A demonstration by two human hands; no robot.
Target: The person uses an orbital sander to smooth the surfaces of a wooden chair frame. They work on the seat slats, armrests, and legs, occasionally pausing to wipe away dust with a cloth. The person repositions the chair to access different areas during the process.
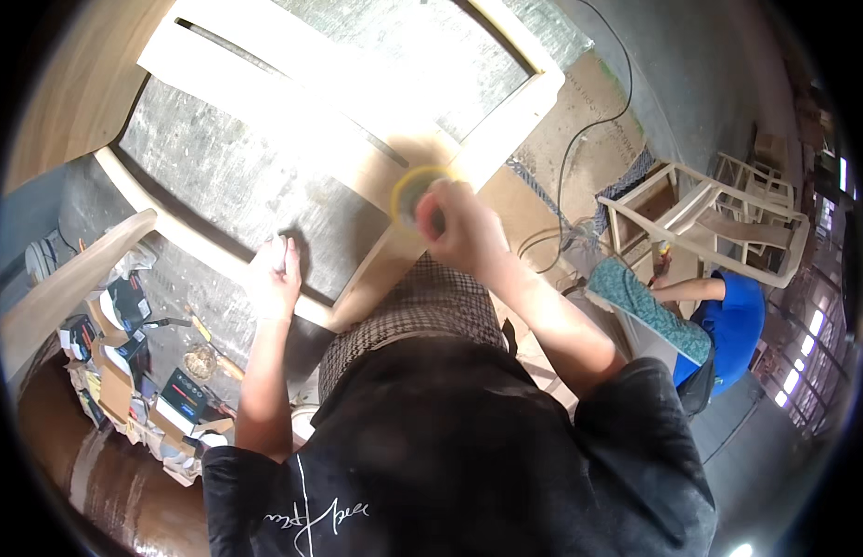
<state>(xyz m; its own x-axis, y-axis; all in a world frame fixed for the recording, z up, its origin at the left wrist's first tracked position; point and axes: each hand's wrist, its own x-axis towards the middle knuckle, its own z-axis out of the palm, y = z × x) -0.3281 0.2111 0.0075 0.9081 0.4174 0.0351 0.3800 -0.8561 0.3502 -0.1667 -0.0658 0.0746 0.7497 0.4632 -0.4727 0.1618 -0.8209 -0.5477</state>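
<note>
A pale wooden furniture frame (376, 268) lies before me on a grey, scuffed work surface (216, 157); glare washes out its wide slotted middle panel. My left hand (275, 278) is closed over the near side rail, its thumb by the inner edge; a small whitish spot at the fingertips is unclear. Over the joint of panel and end rail, my right hand (466, 226) grips a round tool (419, 202) with a yellow rim and a red part. Motion blur hides the tool's exact kind and whether it touches the wood.
Boxes (184, 400), a brush-like tool (202, 327) and a curved wooden piece (76, 285) lie at left. A black cable (567, 150) runs over cardboard (578, 90) at right. Beyond, a co-worker in blue (734, 327) holds a tool by a wooden chair frame (717, 216).
</note>
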